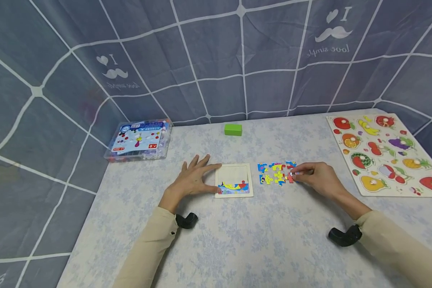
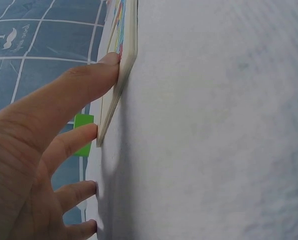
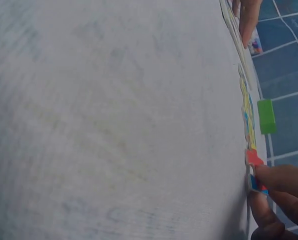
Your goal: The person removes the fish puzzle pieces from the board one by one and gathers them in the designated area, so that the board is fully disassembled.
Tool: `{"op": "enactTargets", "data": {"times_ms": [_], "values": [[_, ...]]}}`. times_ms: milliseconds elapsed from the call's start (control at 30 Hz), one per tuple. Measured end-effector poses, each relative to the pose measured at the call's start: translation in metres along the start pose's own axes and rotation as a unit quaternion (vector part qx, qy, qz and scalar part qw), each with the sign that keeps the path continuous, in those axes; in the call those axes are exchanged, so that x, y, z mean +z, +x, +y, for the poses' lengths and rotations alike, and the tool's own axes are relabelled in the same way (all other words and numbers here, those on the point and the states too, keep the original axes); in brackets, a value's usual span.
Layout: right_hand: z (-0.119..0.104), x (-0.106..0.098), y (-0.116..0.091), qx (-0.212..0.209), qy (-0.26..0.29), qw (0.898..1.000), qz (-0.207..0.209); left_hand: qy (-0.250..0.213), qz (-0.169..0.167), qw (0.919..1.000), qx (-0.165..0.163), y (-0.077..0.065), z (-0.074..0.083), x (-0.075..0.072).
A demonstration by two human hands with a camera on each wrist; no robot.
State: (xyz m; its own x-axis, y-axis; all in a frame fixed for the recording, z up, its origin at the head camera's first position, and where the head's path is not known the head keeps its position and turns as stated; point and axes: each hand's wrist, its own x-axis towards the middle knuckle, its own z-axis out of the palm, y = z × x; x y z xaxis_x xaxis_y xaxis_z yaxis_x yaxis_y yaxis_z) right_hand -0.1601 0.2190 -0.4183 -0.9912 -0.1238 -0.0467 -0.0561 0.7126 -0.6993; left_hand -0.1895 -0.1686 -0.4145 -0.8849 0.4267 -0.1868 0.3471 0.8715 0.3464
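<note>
A square wooden puzzle tray (image 1: 252,180) lies on the table, with joined pieces along its near side and bare wood above them. My left hand (image 1: 191,180) is spread at its left side, thumb and index finger touching the rim, the other fingers straight. To the right of the tray lie several loose jigsaw pieces (image 1: 268,179) in blue, yellow and red. My right hand (image 1: 320,178) is at their right edge and pinches a red and blue jigsaw piece (image 3: 254,184) between thumb and fingers. The fingers partly hide that piece in the head view.
A green block (image 1: 233,130) stands behind the tray. At the back left sits a clear plastic box (image 1: 138,140) with a printed label. A fruit puzzle board (image 1: 389,160) lies at the right. Grey-blue checked cloth (image 1: 216,60) hangs behind the table.
</note>
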Motion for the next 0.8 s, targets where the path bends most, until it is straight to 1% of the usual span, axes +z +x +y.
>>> {"op": "enactTargets", "data": {"times_ms": [367,600,800], "values": [[0.0007,0.0021,0.0024,-0.024,-0.029,0.999,0.013,-0.003,0.001,1.0,-0.002,-0.0011,0.0004,0.0008],[0.0026,0.004,0.0021,-0.036,-0.034,0.999,0.019,0.0,-0.002,1.0,-0.004,-0.0011,0.0009,0.0006],[-0.0011,0.0036,0.001,-0.04,-0.032,0.998,0.021,0.002,0.0,1.0,-0.004,-0.0009,0.0004,0.0003]]}}
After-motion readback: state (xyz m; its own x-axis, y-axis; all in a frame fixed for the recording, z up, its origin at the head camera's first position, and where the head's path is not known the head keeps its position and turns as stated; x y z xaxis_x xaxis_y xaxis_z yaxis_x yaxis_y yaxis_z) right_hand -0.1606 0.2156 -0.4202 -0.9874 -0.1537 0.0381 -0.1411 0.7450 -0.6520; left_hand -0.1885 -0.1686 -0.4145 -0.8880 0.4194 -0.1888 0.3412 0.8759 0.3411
